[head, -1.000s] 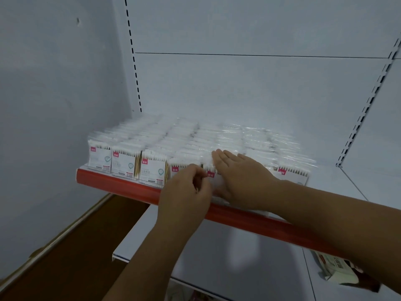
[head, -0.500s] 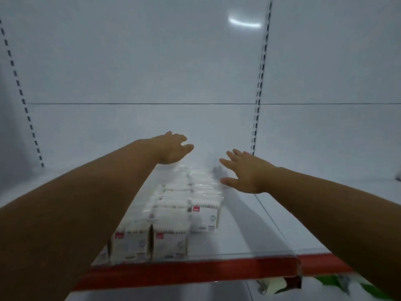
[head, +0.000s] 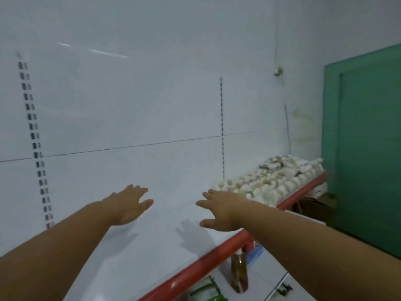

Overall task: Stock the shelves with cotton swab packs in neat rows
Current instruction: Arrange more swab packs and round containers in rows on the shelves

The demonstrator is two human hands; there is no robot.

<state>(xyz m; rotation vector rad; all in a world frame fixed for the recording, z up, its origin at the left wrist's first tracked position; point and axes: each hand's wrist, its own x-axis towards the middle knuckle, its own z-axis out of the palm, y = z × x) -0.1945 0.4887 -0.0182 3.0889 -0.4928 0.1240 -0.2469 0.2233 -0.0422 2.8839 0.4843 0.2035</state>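
Hands are both flat and spread wide, holding nothing: left hand point(head: 130, 205) and right hand point(head: 221, 210) hang over the bare shelf point(head: 130, 268). White packs point(head: 273, 181) sit far right, too blurry to name. A fast grab could knock some off the red edge point(head: 195, 266).

— Where can a hand pass?
— Over the bare shelf point(head: 152, 248) under the left hand point(head: 130, 205) and right hand point(head: 221, 210), right back to the panel point(head: 130, 105).
— What stands in the way?
— White packs point(head: 271, 183) fill the shelf near the right hand, to its right. A red lip point(head: 206, 259) edges the front; a bottle point(head: 239, 272) stands below it.
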